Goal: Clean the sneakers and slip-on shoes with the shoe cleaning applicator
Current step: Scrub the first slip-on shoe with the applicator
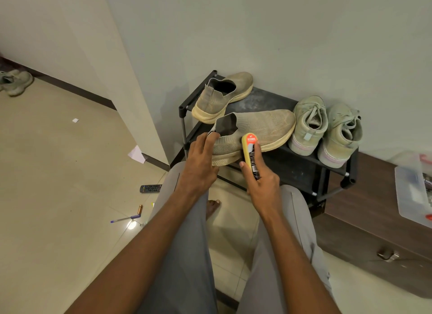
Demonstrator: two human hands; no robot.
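On the floor at the left lie a remote (150,188) and a pen (125,218). The left hand (198,160) pinches the heel of the near slip-on shoe (254,131), steadying it on the black shoe rack (301,164). The right hand (263,185) grips the applicator (251,153), its yellow sponge touching the shoe's side. This looks like the wiping step on that shoe. Next probably comes stroking along its side toward the toe; the second slip-on (222,96) and the sneakers (325,128) wait to the right.

My one head-worn camera looked forward and steeply down, close over both forearms, toward the shoe rack (292,159) against the wall (280,32).
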